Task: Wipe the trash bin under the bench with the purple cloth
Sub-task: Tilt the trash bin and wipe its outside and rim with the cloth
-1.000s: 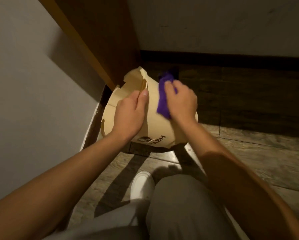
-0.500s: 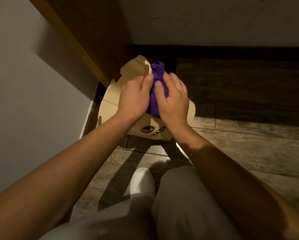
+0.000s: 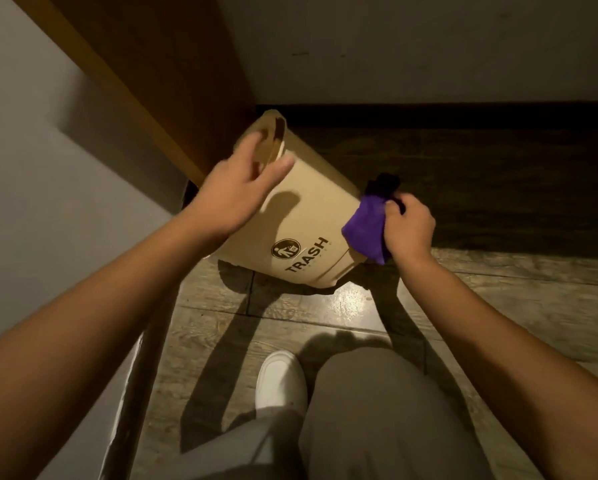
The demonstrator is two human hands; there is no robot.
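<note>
Bin (image 3: pixel 301 216) sits tipped on the floor (image 3: pixel 342 306) beside the bench (image 3: pixel 159 81), probably to expose its side; right hand (image 3: pixel 410 230) clenches the purple cloth (image 3: pixel 365 233) at its right wall, left hand (image 3: pixel 236 188) open, empty, above the rim.

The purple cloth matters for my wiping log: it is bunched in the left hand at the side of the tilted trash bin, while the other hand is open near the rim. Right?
Not quite. The purple cloth is bunched in the right hand, not the left; the head view shows it. It is at the side of the tilted trash bin, and the left hand is open near the rim.
</note>
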